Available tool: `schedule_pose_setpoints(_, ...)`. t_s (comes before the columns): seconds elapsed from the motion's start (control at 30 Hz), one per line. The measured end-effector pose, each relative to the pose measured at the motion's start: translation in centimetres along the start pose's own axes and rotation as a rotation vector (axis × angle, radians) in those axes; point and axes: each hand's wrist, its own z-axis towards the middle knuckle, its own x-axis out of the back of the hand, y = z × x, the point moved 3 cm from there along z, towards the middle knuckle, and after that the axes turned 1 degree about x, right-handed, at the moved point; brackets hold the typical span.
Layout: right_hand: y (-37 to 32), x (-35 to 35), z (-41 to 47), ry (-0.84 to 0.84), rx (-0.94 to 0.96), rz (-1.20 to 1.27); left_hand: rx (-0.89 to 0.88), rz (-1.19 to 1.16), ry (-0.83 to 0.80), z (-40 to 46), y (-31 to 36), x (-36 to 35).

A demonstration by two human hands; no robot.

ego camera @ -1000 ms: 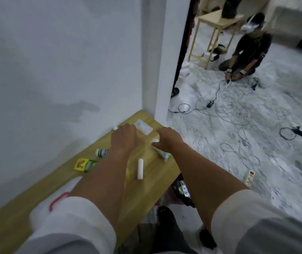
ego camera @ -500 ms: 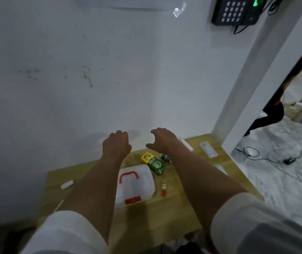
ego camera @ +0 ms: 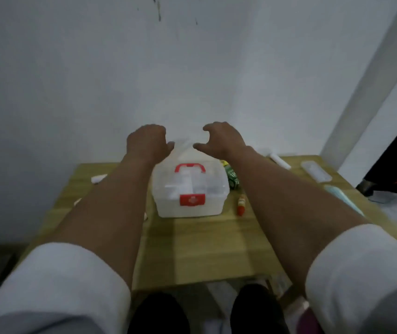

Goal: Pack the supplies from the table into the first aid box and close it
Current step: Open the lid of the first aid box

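A white translucent first aid box point(ego camera: 190, 189) with a red handle and red latch stands shut on the wooden table point(ego camera: 192, 249). My left hand point(ego camera: 148, 141) and my right hand point(ego camera: 221, 138) hover above its far side, fingers loosely curled, holding nothing. Right of the box lie a green packet point(ego camera: 233, 179), a small red-and-orange tube point(ego camera: 241, 204), a white roll point(ego camera: 280, 161), a clear flat case point(ego camera: 315, 174) and a pale blue mask point(ego camera: 344, 197). Small white items point(ego camera: 98, 178) lie to the left.
The table stands against a white wall point(ego camera: 192, 68). A white pillar point(ego camera: 371, 80) rises at the right, with floor and a dark object point(ego camera: 390, 177) beyond it. My dark trouser legs point(ego camera: 159, 314) show below the table's near edge.
The view has swung left and down to centre on the box. Both hands moved from the table's right end to above the box, still holding nothing.
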Motion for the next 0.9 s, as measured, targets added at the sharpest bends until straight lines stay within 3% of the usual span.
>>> schedule_pose_setpoints(0.27, -2.6, 1.9, -10.0, 0.042, 0.025, 0.018, 0.057, -0.228, 0.059, -10.8, -0.9, 3.9)
schedule_pose_setpoints(0.6, -2.4, -3.6, -13.3, -0.093, 0.169, -0.030, 0.015, -0.435, -0.121, -15.4, -1.0, -0.5)
schedule_pose_setpoints(0.9, -0.7, -8.5, -12.8, 0.097, 0.230, -0.141, 0.044, -0.413, -0.100, -14.0, -1.7, -4.9)
